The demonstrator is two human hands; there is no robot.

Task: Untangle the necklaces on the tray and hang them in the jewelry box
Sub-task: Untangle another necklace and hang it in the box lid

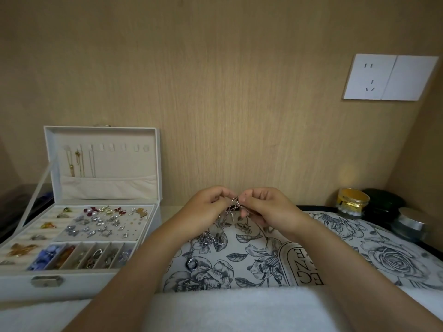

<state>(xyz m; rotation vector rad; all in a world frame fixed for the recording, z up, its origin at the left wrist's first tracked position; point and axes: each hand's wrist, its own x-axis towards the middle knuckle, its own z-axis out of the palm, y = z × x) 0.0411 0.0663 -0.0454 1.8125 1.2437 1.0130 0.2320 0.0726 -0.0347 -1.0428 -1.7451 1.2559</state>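
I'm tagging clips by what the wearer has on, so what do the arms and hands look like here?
Both forearms are bare as far as the frame shows; no sleeve or cuff is in view. The left hand and right hand wear no gloves, and I can see no ring, watch or bracelet. The fingernails look short and unpainted, though they are small in this view.

We had a white jewelry box (100, 287), cream inside, beside a tray (395, 255) with a black-and-white floral print (roses mostly), silver necklaces (215, 236) on it, plus a gold-lidded jar (352, 200).
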